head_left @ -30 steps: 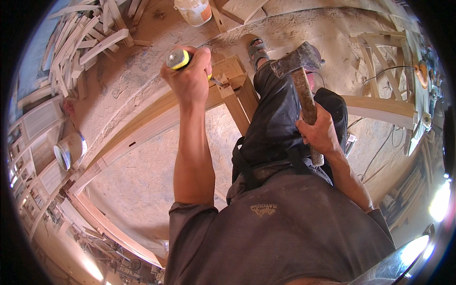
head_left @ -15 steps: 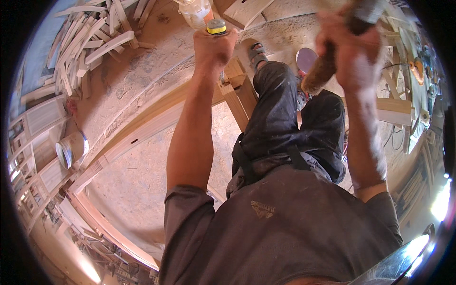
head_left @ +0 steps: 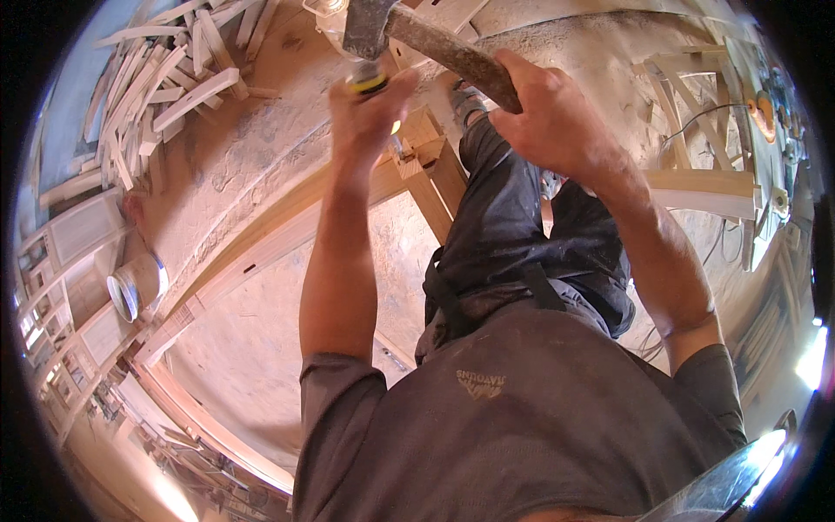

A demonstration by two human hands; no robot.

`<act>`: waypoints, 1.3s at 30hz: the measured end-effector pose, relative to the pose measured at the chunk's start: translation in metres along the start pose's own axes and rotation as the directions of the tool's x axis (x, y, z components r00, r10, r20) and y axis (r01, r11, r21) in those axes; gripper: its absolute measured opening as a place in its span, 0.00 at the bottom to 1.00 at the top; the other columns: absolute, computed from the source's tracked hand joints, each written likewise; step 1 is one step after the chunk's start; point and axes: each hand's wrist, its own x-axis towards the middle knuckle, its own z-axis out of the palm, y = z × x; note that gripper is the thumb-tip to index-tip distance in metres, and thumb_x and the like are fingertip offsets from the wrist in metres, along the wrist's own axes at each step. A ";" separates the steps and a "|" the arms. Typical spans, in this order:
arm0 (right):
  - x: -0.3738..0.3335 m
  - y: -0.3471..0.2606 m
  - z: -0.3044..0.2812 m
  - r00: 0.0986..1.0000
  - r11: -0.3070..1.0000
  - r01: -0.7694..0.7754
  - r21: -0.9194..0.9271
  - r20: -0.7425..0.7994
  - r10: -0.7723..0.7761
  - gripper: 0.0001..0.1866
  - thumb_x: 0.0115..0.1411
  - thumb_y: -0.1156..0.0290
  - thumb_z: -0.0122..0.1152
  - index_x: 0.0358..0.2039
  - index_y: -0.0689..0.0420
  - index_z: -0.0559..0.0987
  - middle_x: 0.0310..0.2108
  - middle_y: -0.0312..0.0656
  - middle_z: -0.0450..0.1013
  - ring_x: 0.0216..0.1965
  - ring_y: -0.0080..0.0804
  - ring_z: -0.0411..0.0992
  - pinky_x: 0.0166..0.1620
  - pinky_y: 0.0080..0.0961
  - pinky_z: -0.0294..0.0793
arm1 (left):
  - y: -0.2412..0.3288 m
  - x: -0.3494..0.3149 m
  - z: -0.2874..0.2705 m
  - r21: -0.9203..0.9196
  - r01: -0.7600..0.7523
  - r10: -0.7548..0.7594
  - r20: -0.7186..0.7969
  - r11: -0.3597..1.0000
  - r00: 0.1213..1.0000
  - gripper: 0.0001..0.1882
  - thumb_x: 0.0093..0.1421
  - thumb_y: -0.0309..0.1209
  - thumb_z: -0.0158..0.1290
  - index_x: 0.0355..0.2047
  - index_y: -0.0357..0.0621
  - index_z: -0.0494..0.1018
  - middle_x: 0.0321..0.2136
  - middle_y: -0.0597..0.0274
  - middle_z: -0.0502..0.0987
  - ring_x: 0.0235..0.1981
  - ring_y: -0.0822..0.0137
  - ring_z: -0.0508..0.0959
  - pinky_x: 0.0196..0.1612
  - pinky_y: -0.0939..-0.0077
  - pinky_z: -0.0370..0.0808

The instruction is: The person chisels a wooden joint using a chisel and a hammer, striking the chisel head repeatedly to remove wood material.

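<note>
My left hand is wrapped round the yellow and black handle of a chisel, held upright. Its blade comes down at the joint of a pale wooden frame, though my fist hides most of the tool. In my right hand, closed on a worn wooden handle, is a hammer. The dark metal head is right at the chisel's butt and appears to touch it. Both hands are out in front of my knees.
Offcuts lie heaped at the far left, with a white bucket nearer. A plastic container stands beyond my left hand. At the right are a wooden beam and an orange-handled tool on a cable.
My right hand has swung the hammer left and across, from raised at the right to the chisel's butt. My left hand has shifted slightly left, still gripping the chisel.
</note>
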 end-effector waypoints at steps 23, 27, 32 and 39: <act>-0.123 0.098 0.052 0.511 0.326 -0.837 0.439 0.415 0.753 0.12 0.52 0.77 0.63 0.35 0.61 0.69 0.19 0.38 0.69 0.14 0.26 0.69 0.17 0.24 0.69 | 0.003 -0.029 -0.053 -0.416 -0.246 0.173 -0.207 0.875 0.963 0.10 0.61 0.20 0.57 0.28 0.41 0.65 0.25 0.57 0.71 0.20 0.67 0.71 0.26 0.65 0.72; -0.117 0.094 0.057 0.524 0.343 -0.835 0.431 0.430 0.735 0.13 0.52 0.77 0.63 0.36 0.62 0.70 0.19 0.38 0.69 0.14 0.25 0.68 0.17 0.24 0.69 | -0.004 -0.032 -0.047 -0.390 -0.229 0.115 -0.293 0.892 0.949 0.10 0.61 0.19 0.56 0.28 0.41 0.65 0.23 0.57 0.71 0.18 0.68 0.70 0.25 0.65 0.72; -0.114 0.095 0.057 0.530 0.356 -0.834 0.421 0.433 0.729 0.14 0.53 0.76 0.63 0.39 0.63 0.70 0.19 0.37 0.69 0.14 0.25 0.68 0.17 0.24 0.69 | -0.004 -0.027 -0.042 -0.370 -0.241 0.106 -0.350 0.897 0.931 0.10 0.61 0.20 0.58 0.28 0.41 0.66 0.23 0.58 0.73 0.18 0.69 0.70 0.24 0.67 0.73; -0.114 0.087 0.057 0.568 0.401 -0.812 0.424 0.417 0.709 0.14 0.53 0.76 0.63 0.40 0.63 0.71 0.20 0.37 0.70 0.15 0.23 0.69 0.18 0.24 0.69 | -0.002 -0.030 -0.005 -0.131 -0.288 0.203 -0.446 0.948 0.872 0.13 0.60 0.26 0.64 0.27 0.42 0.68 0.18 0.62 0.75 0.15 0.73 0.73 0.18 0.78 0.70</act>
